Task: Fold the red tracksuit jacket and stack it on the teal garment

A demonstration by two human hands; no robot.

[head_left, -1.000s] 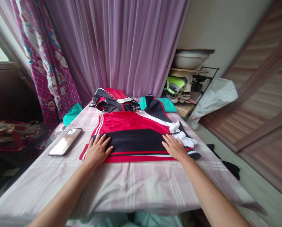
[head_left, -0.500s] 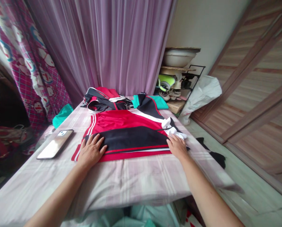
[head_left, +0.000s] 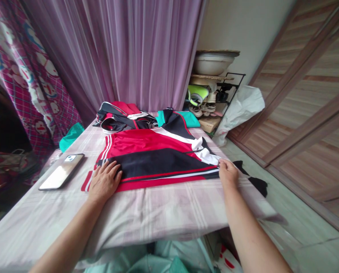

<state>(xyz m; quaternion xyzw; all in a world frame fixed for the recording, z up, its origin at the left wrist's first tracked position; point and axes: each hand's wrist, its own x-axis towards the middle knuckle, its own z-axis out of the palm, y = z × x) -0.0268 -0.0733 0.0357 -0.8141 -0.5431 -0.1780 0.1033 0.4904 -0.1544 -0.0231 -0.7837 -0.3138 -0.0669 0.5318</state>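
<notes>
At the far left of the frame a patterned pink curtain [head_left: 21, 72] hangs beside a dark opening, and below it a phone [head_left: 61, 171] lies face up on the surface [head_left: 163, 212], which is spread with a pale checked cloth. Just right of the phone the left hand [head_left: 103, 182] lies flat, fingers spread and holding nothing, pressing the left end of the red and black garment [head_left: 155, 159]. The garment lies flat in the middle of the frame, near the front half of the surface, with a black band folded across the red.

It looks like thin sports fabric: light, soft and rather slick, so it would likely slide and crease unless pinned at one end. The best holds seem to be its hems and corners.

Behind it, in the upper centre, more clothes [head_left: 124, 115] sit in a loose heap before a sheer lilac curtain [head_left: 141, 49].

At the garment's right end the right hand [head_left: 228, 172] pinches the edge near the white trim, fingers closed on the cloth. Further right a shoe rack [head_left: 211, 100] with a basin on top stands against the wall, a white bag [head_left: 241, 108] leans beside it, and wooden sliding doors [head_left: 308, 87] fill the right side. A dark cloth [head_left: 256, 182] lies on the floor.
</notes>
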